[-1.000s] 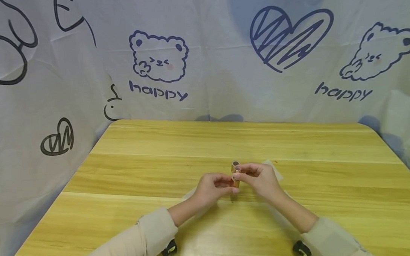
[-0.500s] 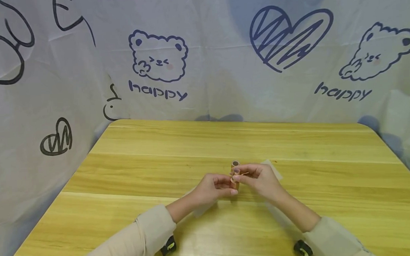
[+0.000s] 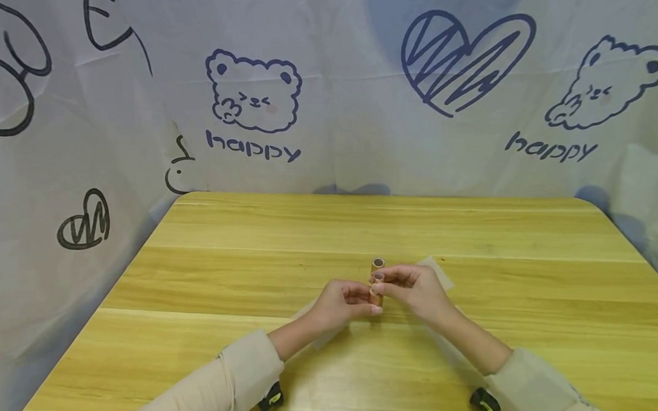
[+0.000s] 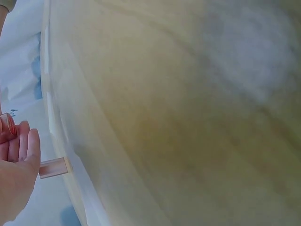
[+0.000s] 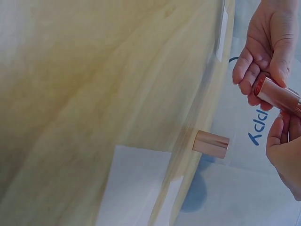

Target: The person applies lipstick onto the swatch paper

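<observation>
A rose-gold lipstick tube [image 3: 377, 299] is held roughly upright between both hands above the table. My left hand [image 3: 332, 305] grips its lower body with thumb and fingers. At the tube's open upper end, my right hand [image 3: 423, 293] pinches the narrower part between thumb and fingertips. No lipstick bullet can be made out at that opening. Just behind the hands a hollow rose-gold cap [image 3: 377, 263] stands on end, its opening upward. In the right wrist view the cap [image 5: 211, 144] is apart from the lipstick tube [image 5: 280, 96]. Fingers hide part of the tube.
The wooden table [image 3: 226, 227] extends around the hands to a cloth backdrop [image 3: 353, 132] with drawings. Pieces of white paper [image 3: 439, 273] lie flat on it beside and under the forearms. A black device [image 3: 272, 400] sits below the left cuff, another [image 3: 484, 401] by the right.
The tube's upper end has shifted slightly down and left, with the right hand's fingertips following. The left hand keeps its hold nearly still. The standing cap has not moved.
</observation>
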`<state>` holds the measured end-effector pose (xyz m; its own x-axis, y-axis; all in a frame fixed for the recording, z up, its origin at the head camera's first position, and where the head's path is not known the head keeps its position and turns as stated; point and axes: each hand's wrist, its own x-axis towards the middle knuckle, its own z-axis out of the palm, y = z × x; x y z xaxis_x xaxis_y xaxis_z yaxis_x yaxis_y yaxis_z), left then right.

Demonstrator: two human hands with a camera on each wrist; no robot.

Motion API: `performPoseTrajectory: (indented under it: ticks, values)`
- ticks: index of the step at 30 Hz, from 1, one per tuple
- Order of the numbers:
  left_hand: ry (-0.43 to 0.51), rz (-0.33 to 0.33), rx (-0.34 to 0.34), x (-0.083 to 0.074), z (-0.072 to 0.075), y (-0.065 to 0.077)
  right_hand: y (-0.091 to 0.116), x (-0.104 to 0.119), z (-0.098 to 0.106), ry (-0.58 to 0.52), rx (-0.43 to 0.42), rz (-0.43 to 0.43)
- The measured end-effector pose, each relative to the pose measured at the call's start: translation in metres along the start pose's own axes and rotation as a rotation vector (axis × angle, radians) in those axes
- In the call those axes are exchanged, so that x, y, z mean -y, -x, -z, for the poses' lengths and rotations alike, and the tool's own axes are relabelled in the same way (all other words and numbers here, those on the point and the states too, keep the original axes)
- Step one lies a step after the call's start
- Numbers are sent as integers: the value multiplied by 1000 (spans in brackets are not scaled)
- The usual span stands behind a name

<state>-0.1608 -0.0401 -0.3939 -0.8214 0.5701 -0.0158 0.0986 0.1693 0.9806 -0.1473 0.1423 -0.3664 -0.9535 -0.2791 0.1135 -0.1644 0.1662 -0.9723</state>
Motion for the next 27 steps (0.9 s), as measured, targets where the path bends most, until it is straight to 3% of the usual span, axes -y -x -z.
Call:
performPoseTrajectory:
  ticks: [8,12,16,20,27]
  values:
    - [-44,21,-153,-2,-13,3,4,-2,-1,0,-44,-10]
    - [-115,-20,-252,-2,-21,5,6,-2,-3,-5,-86,-34]
    - [-167,-63,-298,-2,-24,6,5,0,-5,-24,-109,-54]
    - [-164,-65,-266,-2,-22,6,5,2,-5,-21,-117,-65]
    - [-84,-15,-122,-4,-12,6,5,4,-3,7,-112,-43]
